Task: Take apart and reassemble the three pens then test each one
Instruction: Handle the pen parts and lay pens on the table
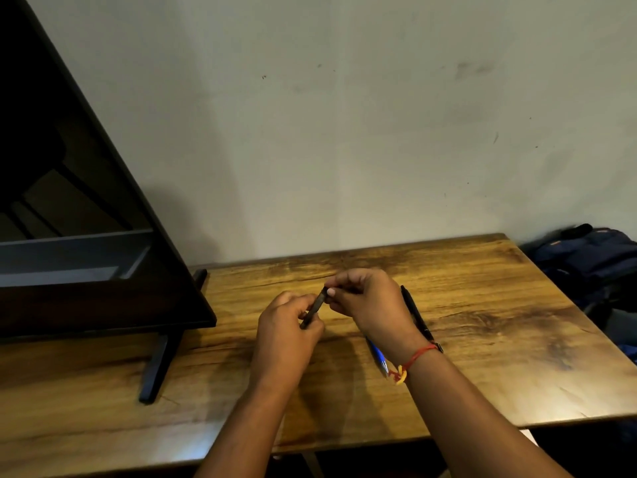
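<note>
Left hand (286, 327): fingers pinch lower barrel of dark pen (314, 308)
Right hand (367, 305): fingers pinch its upper end
Pen axis: slants up and right, between both hands

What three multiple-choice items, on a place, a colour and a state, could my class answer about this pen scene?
1. Where is the slim blue pen? A on the brown wooden table, by the right wrist; B on a shelf; C in a hand.
2. The thread bracelet is: A green; B red; C white.
3. The dark pen barrel is: A lying loose; B gripped by left hand and right hand; C on the floor.
Answers: 1A, it lies on the wood beside the wrist; 2B, red cord; 3B, both hands pinch it.
</note>
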